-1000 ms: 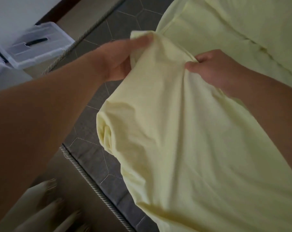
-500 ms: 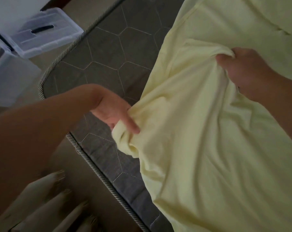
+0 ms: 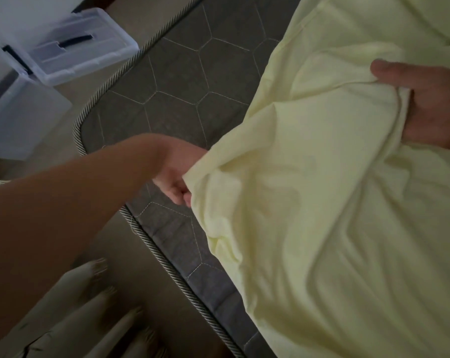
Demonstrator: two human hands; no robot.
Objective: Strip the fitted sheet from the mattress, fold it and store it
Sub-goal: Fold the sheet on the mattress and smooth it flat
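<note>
Since the earlier frame the sheet (image 3: 322,202) has been drawn further off the mattress (image 3: 182,81) corner. Its edge is pinched by the left hand (image 3: 177,177), fingers curled; a gathered fold is gripped by the right hand (image 3: 430,104).

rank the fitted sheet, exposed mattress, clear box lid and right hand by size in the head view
1. fitted sheet
2. exposed mattress
3. clear box lid and right hand look about alike; the hand is nearer, so unranked
</note>
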